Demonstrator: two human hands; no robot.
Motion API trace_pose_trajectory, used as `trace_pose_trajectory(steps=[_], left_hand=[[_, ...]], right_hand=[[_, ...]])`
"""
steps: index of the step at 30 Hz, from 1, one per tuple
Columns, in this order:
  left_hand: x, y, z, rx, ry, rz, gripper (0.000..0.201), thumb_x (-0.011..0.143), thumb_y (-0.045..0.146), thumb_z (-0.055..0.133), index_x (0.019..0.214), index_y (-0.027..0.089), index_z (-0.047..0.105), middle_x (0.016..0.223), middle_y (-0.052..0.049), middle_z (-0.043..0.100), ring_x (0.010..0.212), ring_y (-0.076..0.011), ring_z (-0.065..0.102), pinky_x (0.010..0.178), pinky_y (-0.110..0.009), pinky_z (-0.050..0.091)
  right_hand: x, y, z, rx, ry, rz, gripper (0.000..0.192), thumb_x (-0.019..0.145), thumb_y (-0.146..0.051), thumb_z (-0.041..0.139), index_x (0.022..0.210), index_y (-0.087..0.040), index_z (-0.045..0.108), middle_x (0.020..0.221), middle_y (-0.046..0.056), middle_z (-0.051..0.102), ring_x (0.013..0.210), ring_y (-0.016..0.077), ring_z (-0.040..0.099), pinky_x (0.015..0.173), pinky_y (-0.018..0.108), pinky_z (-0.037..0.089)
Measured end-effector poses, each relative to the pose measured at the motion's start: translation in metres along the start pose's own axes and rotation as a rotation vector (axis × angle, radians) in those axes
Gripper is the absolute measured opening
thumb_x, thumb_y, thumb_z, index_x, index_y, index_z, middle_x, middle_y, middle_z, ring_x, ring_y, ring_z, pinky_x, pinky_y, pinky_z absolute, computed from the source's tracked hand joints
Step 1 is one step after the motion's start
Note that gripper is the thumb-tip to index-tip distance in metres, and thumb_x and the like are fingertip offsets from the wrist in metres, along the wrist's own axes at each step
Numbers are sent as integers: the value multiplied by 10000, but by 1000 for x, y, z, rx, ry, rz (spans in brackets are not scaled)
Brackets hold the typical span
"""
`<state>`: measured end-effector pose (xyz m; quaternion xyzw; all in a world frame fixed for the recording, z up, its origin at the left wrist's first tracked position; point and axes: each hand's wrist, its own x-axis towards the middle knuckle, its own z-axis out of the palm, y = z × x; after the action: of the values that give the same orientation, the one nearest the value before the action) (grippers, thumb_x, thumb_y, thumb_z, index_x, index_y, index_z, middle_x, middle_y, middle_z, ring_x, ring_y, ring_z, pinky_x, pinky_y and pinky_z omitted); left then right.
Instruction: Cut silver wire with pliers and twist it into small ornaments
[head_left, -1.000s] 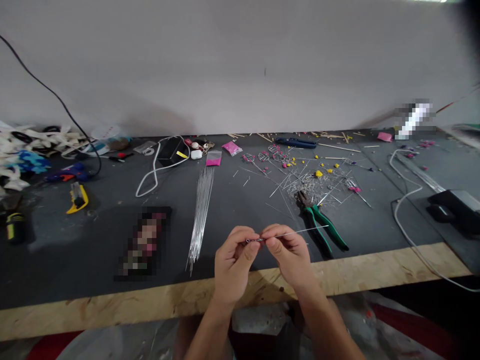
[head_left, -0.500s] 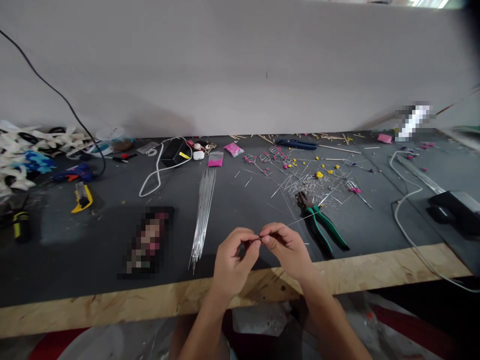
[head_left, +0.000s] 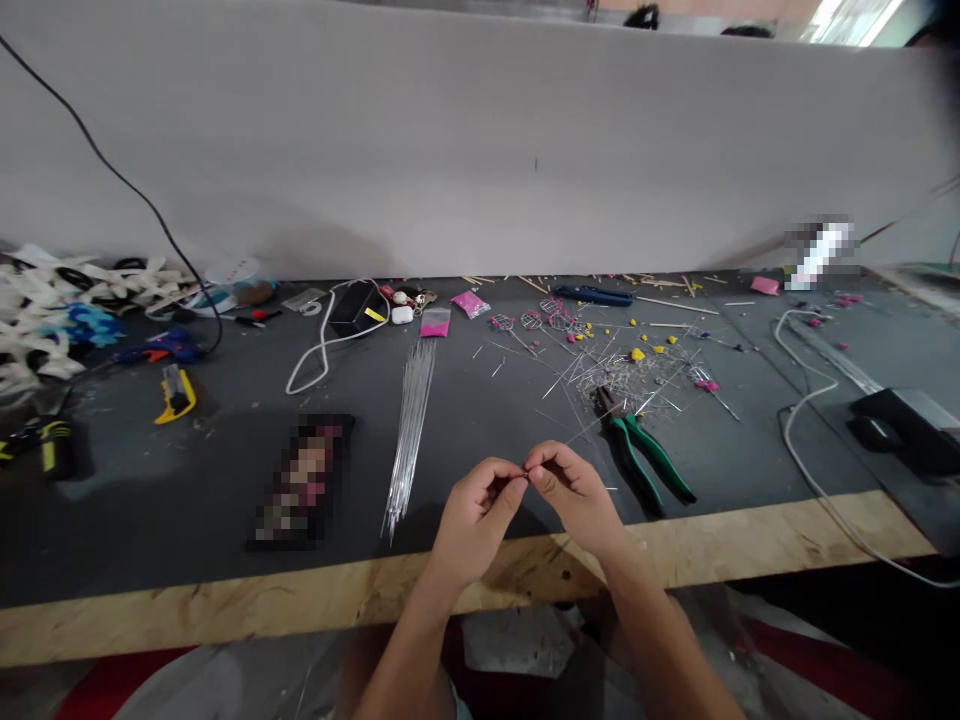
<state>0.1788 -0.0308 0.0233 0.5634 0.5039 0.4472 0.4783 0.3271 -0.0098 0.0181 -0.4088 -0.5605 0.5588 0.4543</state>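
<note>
Close to the table's wooden front edge, my left hand (head_left: 476, 515) and my right hand (head_left: 576, 500) meet fingertip to fingertip. Both are closed in a pinch on a thin metal wire (head_left: 580, 433), whose free length runs faintly up and right past my right hand. What sits right between the fingertips is small, dark and mostly hidden. Green-handled pliers (head_left: 646, 450) lie just right of my right hand. To the left of my left hand lies a bundle of straight silver wires (head_left: 410, 440).
Beyond the pliers spreads a heap of wire scraps (head_left: 619, 378) with yellow bits and pink-trimmed wire loops (head_left: 561, 320). Pink packets (head_left: 435, 322) lie behind the bundle. A yellow cutter (head_left: 176, 393) and a pixelated dark object (head_left: 300, 485) are at left. A white cable (head_left: 787, 430) crosses the right side.
The camera view has tilted and shifted slightly. My hands remain together in their pinch, fingertips a little closer, and less of the wire shows beyond my right hand.
</note>
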Motion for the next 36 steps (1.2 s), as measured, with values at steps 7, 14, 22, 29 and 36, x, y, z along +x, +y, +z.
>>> trace_pose_trajectory(steps=[7,14,22,29,36], left_hand=[[1,-3,1,-34,-22,-9,126,835,265,524,820,160,592,748,-13,585,653,-111,499,593,-211,392],[2,-7,6,-136,19,-65,80,752,198,546,688,171,505,615,36,472,549,-87,401,527,-201,336],[1,-6,6,-97,42,-100,88,697,195,560,636,171,502,555,43,452,526,-87,381,507,-206,313],[2,-3,6,-68,64,-126,93,672,181,551,604,175,488,539,43,457,518,-86,381,498,-201,312],[3,-4,5,-153,45,-221,92,639,169,552,577,168,485,532,49,461,503,-73,371,485,-185,296]], right_hand=[[0,0,-1,12,-31,7,134,856,-337,556,838,-205,562,774,-10,527,726,127,484,673,235,400],[-1,-1,1,-32,-68,-32,125,863,-315,548,820,-199,564,771,-1,520,695,122,470,638,239,397],[-2,-3,0,-82,-81,-42,139,861,-311,546,794,-195,581,755,2,548,688,125,493,630,244,408],[-1,-1,2,-90,-60,-73,132,847,-296,570,767,-198,606,753,6,569,679,124,514,624,246,424],[-2,0,2,-69,-75,-56,140,848,-300,571,764,-196,613,741,7,582,657,119,537,611,244,456]])
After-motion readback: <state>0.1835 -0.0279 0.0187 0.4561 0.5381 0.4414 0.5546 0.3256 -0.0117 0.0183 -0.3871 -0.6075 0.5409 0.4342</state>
